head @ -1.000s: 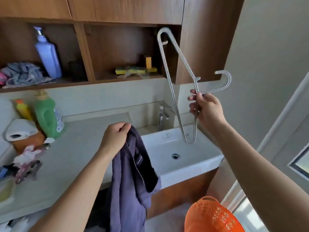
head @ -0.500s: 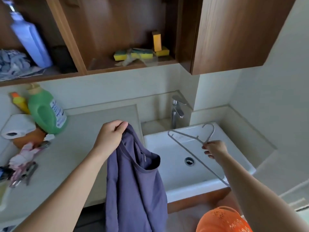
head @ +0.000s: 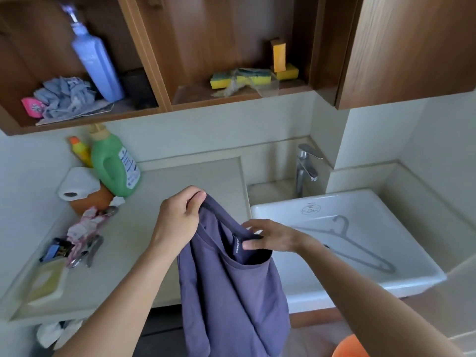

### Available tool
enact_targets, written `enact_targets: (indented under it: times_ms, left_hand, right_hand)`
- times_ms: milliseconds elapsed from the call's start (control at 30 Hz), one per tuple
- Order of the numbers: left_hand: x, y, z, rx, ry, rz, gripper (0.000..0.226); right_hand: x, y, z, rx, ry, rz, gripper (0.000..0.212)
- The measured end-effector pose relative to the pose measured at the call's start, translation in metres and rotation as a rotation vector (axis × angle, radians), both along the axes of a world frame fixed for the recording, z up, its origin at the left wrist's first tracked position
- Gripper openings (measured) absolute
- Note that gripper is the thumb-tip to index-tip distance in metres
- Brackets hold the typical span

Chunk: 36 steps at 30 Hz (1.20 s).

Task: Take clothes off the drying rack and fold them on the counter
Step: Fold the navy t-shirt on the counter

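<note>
**Shirt off the hanger, fold not begun**

Progress, as I read it from here:
- One purple T-shirt point(head: 231, 292) is free of its hanger point(head: 365, 249). The bare wire hanger lies in the white sink point(head: 360, 287) at the right of the frame.
- The shirt hangs in the air at lower centre, in front of the counter point(head: 123, 266) edge. None of it is laid on the counter yet.
- I see no folded clothes on the counter. Its left end holds a green detergent bottle point(head: 116, 166), a paper roll and some small clutter.
- The drying rack is out of view, so I cannot tell how many garments remain.
- Left for this piece, I judge: lay it flat on the bare stretch of counter at centre, then fold it.

Hands:
- Left hand point(head: 177, 222), centre frame: fingers curled tight round the neckline, carrying most of the weight.
- Right hand point(head: 273, 238), just right of centre: thumb and fingers pinch the collar near the label, the other fingers fairly straight. It holds nothing else.
- The neck opening is stretched between the two hands.
</note>
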<state>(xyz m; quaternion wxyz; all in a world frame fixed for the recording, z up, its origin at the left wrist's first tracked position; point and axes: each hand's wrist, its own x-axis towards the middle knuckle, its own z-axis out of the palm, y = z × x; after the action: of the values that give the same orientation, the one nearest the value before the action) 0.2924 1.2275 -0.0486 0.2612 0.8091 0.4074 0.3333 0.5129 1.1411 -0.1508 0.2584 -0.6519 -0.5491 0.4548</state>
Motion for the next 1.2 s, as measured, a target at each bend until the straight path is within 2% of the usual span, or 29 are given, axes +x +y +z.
enact_targets:
  times_ms: [67,133,267,433,500,633,767,867,1000,1133,1167,1200]
  left_hand:
    - [-0.026,-0.004,0.004,0.045,-0.006,0.057,0.021]
    - [-0.064,-0.007,0.007,0.106,0.034,0.097,0.020]
    - [-0.147,-0.024,0.005,0.286,0.258,0.080,0.018]
    - [-0.243,-0.038,0.006,0.167,0.227,0.030,0.029]
    - [-0.271,-0.041,0.018,0.134,0.161,0.011,0.030]
    - [-0.299,-0.034,0.050,0.141,0.043,-0.057,0.012]
    - [-0.305,-0.014,0.072,0.143,0.052,-0.143,0.025]
    - [-0.289,0.011,0.075,0.083,0.179,-0.181,0.039]
    - [-0.255,0.069,0.055,-0.115,0.292,-0.253,0.052]
    - [-0.213,0.138,0.021,-0.146,0.256,-0.124,0.026]
    - [-0.200,0.155,0.013,-0.158,0.258,-0.053,0.018]
    - [-0.186,0.174,0.004,-0.156,0.271,0.023,0.014]
  right_hand:
    - [-0.016,-0.003,0.001,0.005,-0.298,0.068,0.021]
    - [-0.035,-0.011,0.003,0.000,-0.491,0.001,0.019]
    - [-0.081,-0.035,0.039,-0.030,-0.533,-0.140,0.025]
    - [-0.148,-0.050,0.099,-0.013,-0.653,-0.104,0.031]
    - [-0.171,-0.047,0.123,-0.032,-0.594,-0.118,0.037]
    - [-0.197,-0.043,0.168,0.033,-0.291,-0.187,0.050]
    - [-0.196,-0.035,0.198,0.174,-0.078,-0.211,0.049]
    - [-0.175,-0.014,0.194,0.247,-0.053,-0.237,0.038]
    - [-0.136,0.030,0.163,0.260,-0.055,-0.232,0.023]
    - [-0.085,0.092,0.125,0.242,-0.020,-0.228,0.009]
    - [-0.072,0.108,0.117,0.224,-0.016,-0.210,0.009]
    - [-0.058,0.126,0.109,0.194,-0.026,-0.176,0.017]
